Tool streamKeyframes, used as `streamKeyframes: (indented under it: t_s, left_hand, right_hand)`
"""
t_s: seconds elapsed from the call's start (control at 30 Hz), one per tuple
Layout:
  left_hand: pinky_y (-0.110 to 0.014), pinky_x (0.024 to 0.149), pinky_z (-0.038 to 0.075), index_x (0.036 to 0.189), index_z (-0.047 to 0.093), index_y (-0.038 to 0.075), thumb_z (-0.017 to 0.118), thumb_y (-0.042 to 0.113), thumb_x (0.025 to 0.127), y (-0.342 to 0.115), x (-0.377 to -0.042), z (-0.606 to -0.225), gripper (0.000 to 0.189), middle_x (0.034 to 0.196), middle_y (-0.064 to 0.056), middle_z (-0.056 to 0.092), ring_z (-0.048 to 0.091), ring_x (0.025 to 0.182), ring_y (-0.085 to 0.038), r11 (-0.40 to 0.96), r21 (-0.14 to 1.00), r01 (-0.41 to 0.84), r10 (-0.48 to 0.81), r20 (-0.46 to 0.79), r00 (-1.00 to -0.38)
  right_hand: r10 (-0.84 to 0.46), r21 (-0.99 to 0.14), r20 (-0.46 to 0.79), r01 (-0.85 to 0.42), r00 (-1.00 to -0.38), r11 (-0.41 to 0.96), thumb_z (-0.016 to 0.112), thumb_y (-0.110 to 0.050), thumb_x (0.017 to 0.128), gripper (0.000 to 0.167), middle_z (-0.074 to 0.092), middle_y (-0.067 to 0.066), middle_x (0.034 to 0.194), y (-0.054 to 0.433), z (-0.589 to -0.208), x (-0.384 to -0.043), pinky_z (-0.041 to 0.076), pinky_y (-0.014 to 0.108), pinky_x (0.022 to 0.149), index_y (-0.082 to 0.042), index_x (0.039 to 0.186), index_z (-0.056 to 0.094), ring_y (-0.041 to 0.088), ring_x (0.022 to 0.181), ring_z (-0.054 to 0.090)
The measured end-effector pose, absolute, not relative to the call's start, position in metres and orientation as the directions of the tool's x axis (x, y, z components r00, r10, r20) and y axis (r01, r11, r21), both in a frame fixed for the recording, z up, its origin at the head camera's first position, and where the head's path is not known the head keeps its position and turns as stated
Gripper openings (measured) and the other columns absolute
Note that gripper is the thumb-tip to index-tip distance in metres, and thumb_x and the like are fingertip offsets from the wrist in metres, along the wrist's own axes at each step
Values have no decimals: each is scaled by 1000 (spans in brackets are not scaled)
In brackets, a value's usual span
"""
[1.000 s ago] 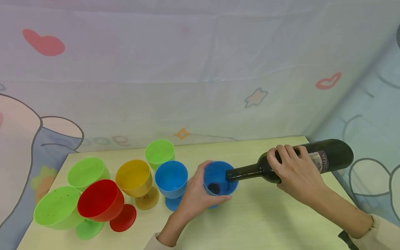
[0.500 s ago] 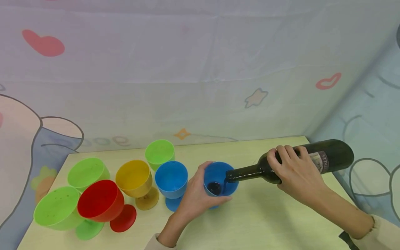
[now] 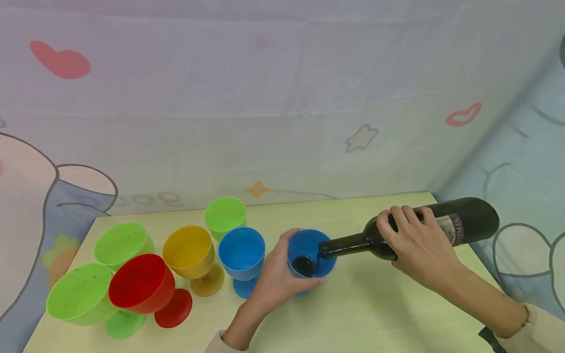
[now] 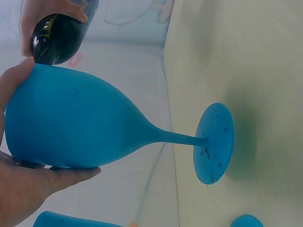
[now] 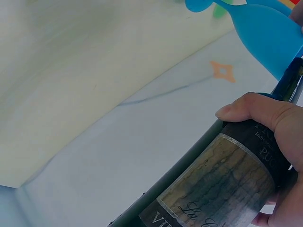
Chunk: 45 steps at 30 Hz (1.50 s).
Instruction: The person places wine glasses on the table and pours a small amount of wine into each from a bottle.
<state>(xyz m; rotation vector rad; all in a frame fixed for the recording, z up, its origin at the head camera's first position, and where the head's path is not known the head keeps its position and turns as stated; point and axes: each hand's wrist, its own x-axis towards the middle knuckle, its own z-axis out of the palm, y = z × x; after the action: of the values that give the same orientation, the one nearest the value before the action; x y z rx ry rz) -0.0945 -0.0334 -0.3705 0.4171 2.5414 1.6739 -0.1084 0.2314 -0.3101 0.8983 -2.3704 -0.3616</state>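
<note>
My left hand (image 3: 275,277) grips a blue plastic goblet (image 3: 304,241) around the upper bowl, thumb at the near side. In the left wrist view the goblet (image 4: 80,116) shows its thin stem and round foot, with a shadow beside the foot on the table. Dark liquid (image 3: 303,266) pools at the bottom of the bowl. From the right, my right hand (image 3: 417,247) holds a dark green wine bottle (image 3: 476,218) around its body, tipped nearly level. Its mouth reaches over the goblet's rim, and a thin dark stream runs down inside. The bottle's label (image 5: 218,175) faces the right wrist camera.
Left of my left hand stand a second blue goblet (image 3: 242,249), a yellow goblet (image 3: 189,251), a red goblet (image 3: 142,284) and three green goblets (image 3: 225,215). The pale table (image 3: 366,314) ends at a printed cloth backdrop (image 3: 282,98).
A dark stream has appeared from the bottle's mouth since one second ago, and the pool in the goblet looks slightly larger. Both hands stay nearly still.
</note>
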Motion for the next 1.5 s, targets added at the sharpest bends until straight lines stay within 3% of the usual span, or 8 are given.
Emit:
streamKeyframes:
  t_s: [1.5]
  left_hand:
    - [-53,88,41,136,32,12,81,31,67,-34,-92,-370,87,132,-10,44,41,119,-33,378,905,195,290,84,-953]
  right_hand:
    - [-599,318,428,-507,-677,801,81,-23,40,74,52,20,87,236,-329,-103,41,50,62,3,99,45,36,76,53]
